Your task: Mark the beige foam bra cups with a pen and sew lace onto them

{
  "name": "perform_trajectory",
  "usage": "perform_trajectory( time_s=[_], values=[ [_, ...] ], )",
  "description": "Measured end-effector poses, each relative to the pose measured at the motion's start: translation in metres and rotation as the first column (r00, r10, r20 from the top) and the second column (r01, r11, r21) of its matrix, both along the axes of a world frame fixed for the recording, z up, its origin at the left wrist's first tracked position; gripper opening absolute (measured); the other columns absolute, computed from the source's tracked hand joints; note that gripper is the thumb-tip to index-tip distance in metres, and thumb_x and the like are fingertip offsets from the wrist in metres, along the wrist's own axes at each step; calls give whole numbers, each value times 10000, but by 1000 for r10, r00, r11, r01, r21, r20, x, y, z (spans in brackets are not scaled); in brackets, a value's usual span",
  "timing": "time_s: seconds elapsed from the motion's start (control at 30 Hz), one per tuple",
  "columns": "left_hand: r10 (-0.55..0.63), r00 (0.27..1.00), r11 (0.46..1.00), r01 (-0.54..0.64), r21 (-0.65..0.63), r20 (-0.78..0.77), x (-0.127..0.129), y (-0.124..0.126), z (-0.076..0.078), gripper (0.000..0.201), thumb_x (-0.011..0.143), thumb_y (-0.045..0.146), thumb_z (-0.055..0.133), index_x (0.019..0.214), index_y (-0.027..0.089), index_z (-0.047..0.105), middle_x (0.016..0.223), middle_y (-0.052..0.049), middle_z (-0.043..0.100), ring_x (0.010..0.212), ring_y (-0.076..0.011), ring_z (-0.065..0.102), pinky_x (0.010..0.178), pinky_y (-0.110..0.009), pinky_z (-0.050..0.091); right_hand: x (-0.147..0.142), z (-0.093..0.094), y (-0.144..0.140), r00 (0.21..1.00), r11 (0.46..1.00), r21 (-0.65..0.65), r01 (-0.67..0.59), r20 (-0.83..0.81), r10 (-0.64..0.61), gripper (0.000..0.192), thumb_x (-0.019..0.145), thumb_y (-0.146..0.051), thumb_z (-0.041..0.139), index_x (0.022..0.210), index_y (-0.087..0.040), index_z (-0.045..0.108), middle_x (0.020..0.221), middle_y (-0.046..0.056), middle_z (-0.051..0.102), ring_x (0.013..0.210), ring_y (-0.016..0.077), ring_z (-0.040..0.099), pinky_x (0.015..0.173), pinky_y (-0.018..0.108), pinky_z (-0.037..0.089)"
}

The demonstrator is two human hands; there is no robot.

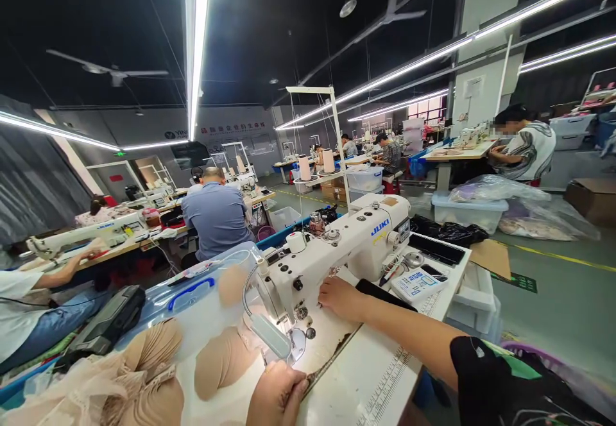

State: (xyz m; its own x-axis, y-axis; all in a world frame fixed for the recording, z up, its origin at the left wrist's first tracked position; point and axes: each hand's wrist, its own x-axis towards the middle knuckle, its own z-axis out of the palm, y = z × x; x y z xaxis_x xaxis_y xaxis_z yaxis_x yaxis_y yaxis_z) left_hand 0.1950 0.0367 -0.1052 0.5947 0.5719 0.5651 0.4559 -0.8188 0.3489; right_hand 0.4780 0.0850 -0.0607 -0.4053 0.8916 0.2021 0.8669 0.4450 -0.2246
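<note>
Left hand (276, 397) curled low; right hand (339, 298) flat, forearm extended

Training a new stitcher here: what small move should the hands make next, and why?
Probably ease the beige fabric toward the needle: the left hand pinches its near edge, and the right hand rests flat on it beside the sewing machine.

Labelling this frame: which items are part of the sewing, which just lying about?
In use: right hand, left hand, JUKI sewing machine, dark trim strip.
Lying about: beige bra cups, phone, thread cones, clear lidded bin.
</note>
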Motion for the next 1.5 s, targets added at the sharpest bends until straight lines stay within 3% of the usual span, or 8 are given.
perform_trajectory(
  time_s=[0.1, 0.23, 0.4, 0.57, 0.93, 1.3, 1.37, 1.5],
  values=[
    [27, 999, 998, -29, -56, -22, 3, -9, 15, 330, 1027, 370, 549, 775, 276, 740, 681, -5, 674, 667, -186, 650, 607, -281, 504, -3, -4, -21, 998, 999, -30, 45, -39, -47, 142, 968, -81, 531, 987, -125, 665, 1051, 166, 721, 1062, 295, 636, 926, 396, 461],
    [55, 998, 988, -60, -142, -37, 8, -17, 25, 276, 987, 304, 575, 779, 239, 743, 728, -20, 709, 731, -201, 648, 678, -308, 497, -11, -3, -69, 986, 983, -176, 59, -145, -85, 297, 1128, -218, 259, 1161, -163, 548, 857, 53, 691, 772, 209, 646, 705, 295, 439],
    [72, 996, 961, -85, -263, -59, 10, -16, 20, 252, 989, 280, 558, 831, 235, 749, 789, -22, 721, 796, -198, 625, 768, -334, 465, -37, 5, -103, 986, 949, -314, -21, -164, -32, 189, 1072, -323, 523, 1216, -204, 496, 856, 14, 700, 769, 221, 659, 675, 274, 370],
    [94, 994, 964, -103, -246, -48, 9, -18, 19, 244, 986, 278, 574, 800, 224, 724, 752, -18, 696, 774, -198, 601, 733, -321, 448, -71, 1, -104, 996, 949, -303, 82, 42, -73, 210, 1061, -339, 542, 1182, -168, 523, 933, 114, 760, 832, 310, 723, 660, 312, 372],
    [117, 993, 967, -116, -225, -8, 9, -21, 18, 323, 1000, 261, 500, 735, 223, 681, 688, -9, 647, 714, -190, 536, 717, -333, 402, -85, -4, -99, 993, 951, -286, 119, 48, -110, 158, 1086, -297, 480, 1156, -162, 521, 906, 97, 776, 803, 292, 734, 591, 312, 288],
    [250, 968, 917, -230, -325, 22, 9, -17, 22, 317, 918, 238, 552, 609, 208, 614, 580, 36, 450, 609, -147, 500, 593, -260, 408, -30, -7, -86, 952, 919, -251, 303, 37, -304, 89, 1093, -243, 450, 1106, -169, 498, 883, 100, 753, 764, 275, 695, 608, 311, 225],
    [251, 968, 919, -230, -320, 24, 11, -16, 21, 299, 912, 240, 556, 626, 209, 637, 579, 38, 445, 605, -145, 501, 592, -257, 409, -24, -3, -89, 956, 923, -262, 282, 2, -292, 80, 1085, -249, 476, 1116, -175, 482, 881, 84, 746, 766, 260, 687, 619, 300, 256],
    [230, 973, 939, -217, -268, 18, 11, -17, 19, 277, 936, 259, 551, 707, 217, 701, 607, 24, 512, 652, -162, 532, 627, -271, 412, -39, 6, -103, 973, 941, -328, 79, -180, -144, 133, 1054, -249, 527, 1158, -207, 455, 858, 17, 722, 758, 223, 671, 643, 270, 334]
  ],
)
